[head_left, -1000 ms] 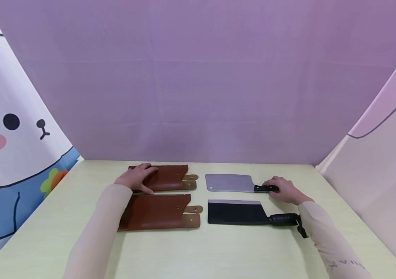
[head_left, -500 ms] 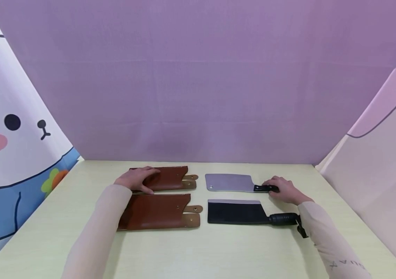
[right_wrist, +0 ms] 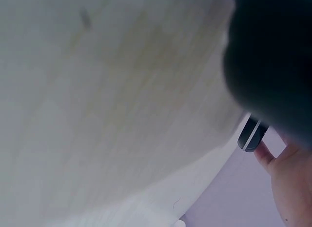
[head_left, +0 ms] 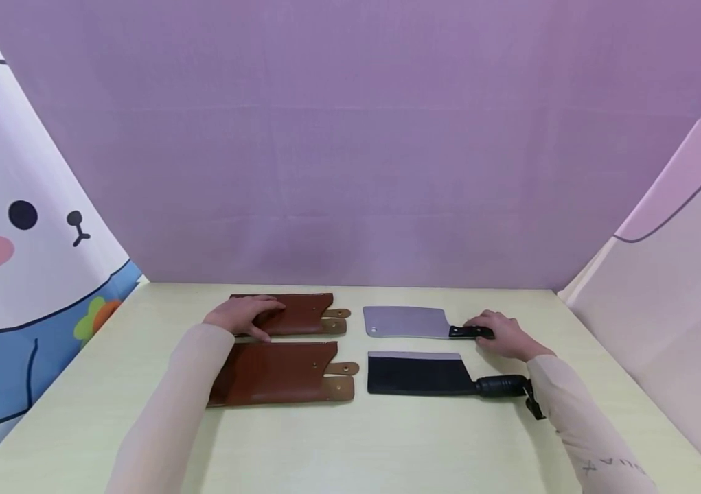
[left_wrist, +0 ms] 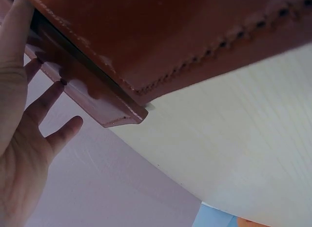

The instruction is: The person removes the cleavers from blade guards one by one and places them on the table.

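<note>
On the table, two brown leather knife sheaths lie at left and two cleavers at right. My left hand (head_left: pixel 242 315) rests with spread fingers on the far sheath (head_left: pixel 297 312), covering its left end; in the left wrist view its fingers (left_wrist: pixel 46 102) touch that sheath's edge. Nearer to me is the larger sheath (head_left: pixel 282 374), partly under the left sleeve. My right hand (head_left: pixel 502 335) holds the black handle of the silver cleaver (head_left: pixel 406 322), which lies flat, blade pointing left. The handle's end (right_wrist: pixel 251 136) shows beside a finger in the right wrist view.
A black-bladed cleaver (head_left: pixel 418 375) lies nearer me, its handle reaching to the right sleeve, with a black strap (head_left: pixel 534 405) at its end. Tan snap straps (head_left: pixel 340 369) stick out rightward from the sheaths. A purple cloth (head_left: pixel 350 151) rises behind the pale table (head_left: pixel 350 453).
The left fingers have slid slightly rightward over the far sheath, whose far edge has shifted a little. The right hand and both cleavers have stayed put.
</note>
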